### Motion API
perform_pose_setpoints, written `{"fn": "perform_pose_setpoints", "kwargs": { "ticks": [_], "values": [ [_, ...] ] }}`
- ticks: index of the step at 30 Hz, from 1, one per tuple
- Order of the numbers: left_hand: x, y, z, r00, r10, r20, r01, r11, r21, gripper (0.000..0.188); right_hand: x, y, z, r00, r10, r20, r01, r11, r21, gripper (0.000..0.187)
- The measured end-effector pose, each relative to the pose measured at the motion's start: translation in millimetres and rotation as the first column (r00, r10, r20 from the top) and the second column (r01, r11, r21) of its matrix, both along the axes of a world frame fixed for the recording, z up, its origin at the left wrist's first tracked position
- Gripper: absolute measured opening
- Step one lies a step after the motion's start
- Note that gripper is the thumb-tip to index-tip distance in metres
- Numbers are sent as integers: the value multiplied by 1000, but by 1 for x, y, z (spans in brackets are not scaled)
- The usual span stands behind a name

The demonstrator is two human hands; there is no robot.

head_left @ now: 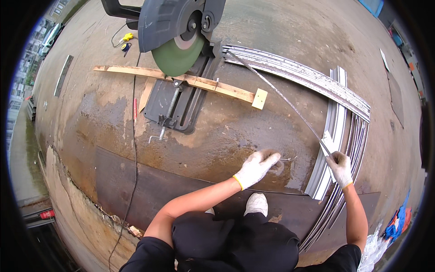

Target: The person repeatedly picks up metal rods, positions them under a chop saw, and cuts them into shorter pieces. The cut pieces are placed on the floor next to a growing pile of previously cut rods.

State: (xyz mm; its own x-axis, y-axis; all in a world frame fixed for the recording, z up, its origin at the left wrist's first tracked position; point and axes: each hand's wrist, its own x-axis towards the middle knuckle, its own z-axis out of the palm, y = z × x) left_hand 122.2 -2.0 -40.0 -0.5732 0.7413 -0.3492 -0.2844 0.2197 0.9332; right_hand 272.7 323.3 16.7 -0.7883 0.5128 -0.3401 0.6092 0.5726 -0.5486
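- Closing on the near end of a long thin metal strip [283, 96], the gloved right hand [340, 168] has its fingers clamped there; the strip slants away to the far pile
- Likely light and springy, perhaps slick if wet; a hold nearer its middle should limit whip, and edges may be sharp
- Left hand [257, 168] is over damp ground, a slender metallic piece [288, 159] at its fingertips; whether gripped, cannot tell
- Crossing pale channels [312, 81] and bundled strips [355, 140] crowd the right side
- Beyond, a cut-off saw [181, 36], timber [222, 87] and trailing cord [136, 163] could snag it
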Motion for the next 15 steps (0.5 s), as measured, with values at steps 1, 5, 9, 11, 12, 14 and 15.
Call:
{"fn": "perform_pose_setpoints", "kwargs": {
  "ticks": [1, 5, 9, 11, 12, 14, 15],
  "values": [
    [-4, -2, 0, 994, 91, 53, -92, 995, 23, 46, 20, -20, 3, 1000, -21, -1, 21, 999, -47, 25],
    [-17, -5, 3, 852, 389, 351, -466, 868, 171, 49, 84, -116, 18, 964, -249, 92, 265, 876, -404, 29],
    [-31, -26, 13, 741, 463, 487, -610, 767, 200, 38, 105, -181, 30, 940, -238, 246, 342, 674, -655, 36],
    [-38, -39, 26, 696, 424, 579, -628, 750, 206, 30, 105, -193, 35, 943, -190, 275, 333, 599, -728, 36],
    [-40, -46, 30, 714, 459, 529, -625, 758, 185, 30, 104, -196, 36, 938, -186, 294, 346, 583, -735, 37],
    [-44, -59, 37, 742, 522, 421, -623, 769, 144, 28, 106, -203, 38, 928, -174, 329, 368, 554, -747, 38],
    [-47, -63, 41, 745, 557, 366, -632, 765, 123, 25, 115, -208, 28, 936, -216, 278, 352, 579, -735, 39]
  ]
}}
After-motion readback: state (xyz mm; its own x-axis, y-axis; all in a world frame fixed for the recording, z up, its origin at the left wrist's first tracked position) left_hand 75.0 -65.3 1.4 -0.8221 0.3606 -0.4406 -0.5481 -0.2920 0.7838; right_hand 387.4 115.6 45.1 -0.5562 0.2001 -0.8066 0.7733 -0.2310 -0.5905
